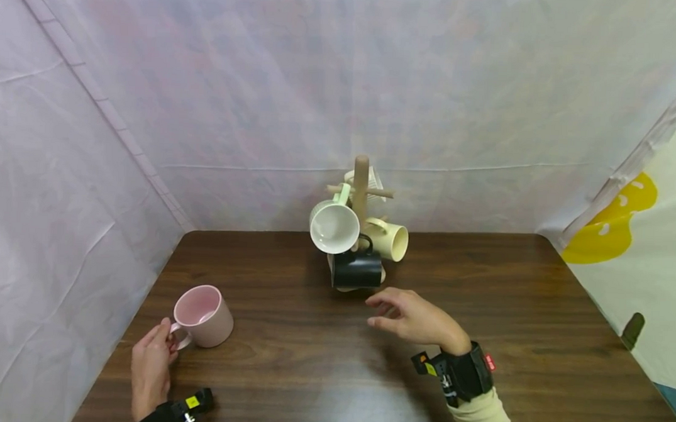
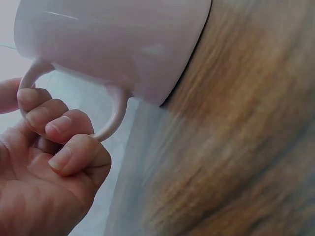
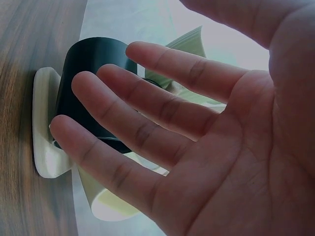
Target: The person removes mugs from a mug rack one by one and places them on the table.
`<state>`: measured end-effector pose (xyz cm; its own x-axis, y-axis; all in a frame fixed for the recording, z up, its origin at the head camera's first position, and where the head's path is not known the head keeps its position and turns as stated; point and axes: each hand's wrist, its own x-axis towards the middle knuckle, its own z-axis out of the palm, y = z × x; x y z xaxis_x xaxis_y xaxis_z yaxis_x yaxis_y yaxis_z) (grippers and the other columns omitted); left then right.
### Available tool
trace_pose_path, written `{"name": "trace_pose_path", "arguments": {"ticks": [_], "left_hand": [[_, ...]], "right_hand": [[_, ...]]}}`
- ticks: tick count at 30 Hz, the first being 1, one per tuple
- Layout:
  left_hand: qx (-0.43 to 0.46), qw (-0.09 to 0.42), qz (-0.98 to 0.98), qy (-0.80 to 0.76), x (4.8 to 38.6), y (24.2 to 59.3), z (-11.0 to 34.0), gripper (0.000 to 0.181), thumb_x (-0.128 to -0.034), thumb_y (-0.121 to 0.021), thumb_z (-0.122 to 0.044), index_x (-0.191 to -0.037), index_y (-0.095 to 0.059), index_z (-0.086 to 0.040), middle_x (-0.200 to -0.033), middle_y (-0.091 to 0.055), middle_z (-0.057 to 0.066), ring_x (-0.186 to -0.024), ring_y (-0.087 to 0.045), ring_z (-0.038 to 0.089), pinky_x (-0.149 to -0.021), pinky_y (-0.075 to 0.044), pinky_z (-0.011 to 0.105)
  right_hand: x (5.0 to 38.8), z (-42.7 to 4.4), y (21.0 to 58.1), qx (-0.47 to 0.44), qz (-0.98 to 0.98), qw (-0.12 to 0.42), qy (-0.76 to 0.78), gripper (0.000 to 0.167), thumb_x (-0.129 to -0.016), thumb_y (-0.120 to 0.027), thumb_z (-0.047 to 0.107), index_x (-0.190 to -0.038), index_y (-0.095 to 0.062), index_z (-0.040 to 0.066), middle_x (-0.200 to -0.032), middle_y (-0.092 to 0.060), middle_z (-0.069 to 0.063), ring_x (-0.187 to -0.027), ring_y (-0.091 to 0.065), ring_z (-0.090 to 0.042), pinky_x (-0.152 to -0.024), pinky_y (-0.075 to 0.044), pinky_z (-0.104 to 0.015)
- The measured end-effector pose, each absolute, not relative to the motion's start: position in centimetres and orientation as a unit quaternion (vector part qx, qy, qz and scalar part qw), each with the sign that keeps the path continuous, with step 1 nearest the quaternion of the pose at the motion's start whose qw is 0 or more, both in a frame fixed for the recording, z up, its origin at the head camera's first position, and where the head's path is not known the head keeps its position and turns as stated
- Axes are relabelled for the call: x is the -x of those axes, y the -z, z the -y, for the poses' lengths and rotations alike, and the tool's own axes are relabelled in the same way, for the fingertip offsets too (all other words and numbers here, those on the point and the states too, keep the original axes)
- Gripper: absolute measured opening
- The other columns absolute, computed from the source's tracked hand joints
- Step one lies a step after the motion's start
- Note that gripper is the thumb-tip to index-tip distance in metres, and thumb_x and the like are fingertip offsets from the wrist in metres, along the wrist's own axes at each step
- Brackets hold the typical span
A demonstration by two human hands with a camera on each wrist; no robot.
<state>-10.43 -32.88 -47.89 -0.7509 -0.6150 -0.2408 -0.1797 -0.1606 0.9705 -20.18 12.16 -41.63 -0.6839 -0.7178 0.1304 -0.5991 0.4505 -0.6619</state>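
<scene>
A pink mug [image 1: 211, 322] is at the left of the table, and my left hand [image 1: 153, 360] grips its handle [image 2: 118, 115] with curled fingers. In the left wrist view the mug's base meets the wooden surface or sits very close to it. My right hand [image 1: 415, 318] hovers over the table with fingers apart, holding nothing. Just beyond it a black mug [image 1: 358, 270] hangs low on a wooden mug rack [image 1: 361, 174]. Above that a white mug with a pale green handle [image 1: 335, 226] hangs mouth outward. On the rack's right side hangs a pale yellow mug [image 1: 393, 240].
Behind the rack's post hangs another whitish ribbed mug [image 1: 377, 182], partly hidden. The rack's pale base [image 3: 45, 123] stands on the brown wooden table [image 1: 285, 385], close to its back edge. White cloth walls [image 1: 263, 107] rise behind and at the left.
</scene>
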Motion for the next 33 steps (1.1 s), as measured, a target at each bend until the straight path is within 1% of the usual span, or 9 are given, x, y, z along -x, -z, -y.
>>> {"name": "trace_pose_path", "arguments": {"ticks": [4, 10, 13, 19, 23, 28, 33], "left_hand": [[-0.318, 0.161, 0.628, 0.691, 10.53, 48.08, 32.89, 0.044, -0.1037, -0.048, -0.036, -0.071, -0.058, -0.008, -0.067, -0.050, -0.006, -0.065, -0.049, 0.007, -0.060, -0.042, 0.020], [-0.315, 0.168, 0.637, 0.684, 10.53, 48.16, 32.81, 0.046, -0.1034, -0.049, -0.037, -0.069, -0.055, -0.007, -0.066, -0.049, -0.005, -0.065, -0.049, 0.008, -0.059, -0.042, 0.021], [-0.318, 0.171, 0.637, 0.681, 10.53, 48.13, 32.77, 0.045, -0.1032, -0.049, -0.037, -0.070, -0.056, -0.007, -0.066, -0.049, -0.006, -0.064, -0.050, 0.007, -0.059, -0.043, 0.021], [-0.323, 0.179, 0.634, 0.679, 10.52, 48.01, 32.71, 0.044, -0.1031, -0.050, -0.034, -0.068, -0.056, -0.009, -0.064, -0.049, -0.006, -0.061, -0.049, 0.006, -0.055, -0.042, 0.020], [-0.323, 0.189, 0.635, 0.676, 10.51, 47.97, 32.82, 0.044, -0.1025, -0.052, -0.033, -0.069, -0.057, -0.006, -0.065, -0.050, -0.005, -0.061, -0.049, 0.007, -0.053, -0.042, 0.019], [-0.331, 0.205, 0.627, 0.675, 10.55, 48.06, 32.84, 0.042, -0.1003, -0.058, -0.032, -0.071, -0.062, -0.003, -0.062, -0.054, -0.005, -0.057, -0.051, 0.007, -0.049, -0.042, 0.019], [-0.329, 0.225, 0.619, 0.677, 10.40, 48.07, 32.86, 0.036, -0.0977, -0.063, -0.031, -0.070, -0.067, -0.008, -0.058, -0.060, -0.006, -0.048, -0.051, 0.007, -0.045, -0.042, 0.019]], "right_hand": [[20.18, -12.25, 41.56, 0.387, -0.846, 0.086, 0.355, 0.036, -0.096, -0.066, 0.029, -0.121, -0.064, 0.003, -0.110, -0.069, -0.006, -0.096, -0.068, -0.016, -0.081, -0.057, -0.036], [20.14, -12.31, 41.55, 0.386, -0.847, 0.084, 0.355, 0.036, -0.096, -0.066, 0.029, -0.121, -0.064, 0.003, -0.109, -0.069, -0.006, -0.095, -0.069, -0.016, -0.081, -0.057, -0.034], [20.15, -12.34, 41.60, 0.385, -0.848, 0.086, 0.354, 0.036, -0.096, -0.066, 0.029, -0.121, -0.064, 0.004, -0.109, -0.069, -0.005, -0.095, -0.068, -0.016, -0.081, -0.057, -0.033], [20.24, -12.35, 41.69, 0.386, -0.848, 0.088, 0.353, 0.036, -0.096, -0.066, 0.030, -0.121, -0.064, 0.004, -0.109, -0.069, -0.005, -0.095, -0.068, -0.016, -0.081, -0.056, -0.031], [20.27, -12.22, 41.72, 0.389, -0.846, 0.089, 0.354, 0.036, -0.096, -0.066, 0.030, -0.121, -0.064, 0.003, -0.108, -0.069, -0.005, -0.095, -0.068, -0.016, -0.080, -0.056, -0.029], [20.22, -12.12, 41.72, 0.392, -0.845, 0.089, 0.353, 0.035, -0.096, -0.066, 0.029, -0.120, -0.064, 0.003, -0.107, -0.069, -0.004, -0.094, -0.068, -0.015, -0.080, -0.056, -0.030], [20.16, -12.03, 41.71, 0.394, -0.844, 0.090, 0.353, 0.035, -0.095, -0.067, 0.027, -0.120, -0.064, 0.003, -0.105, -0.069, -0.004, -0.094, -0.068, -0.015, -0.079, -0.055, -0.027]]}}
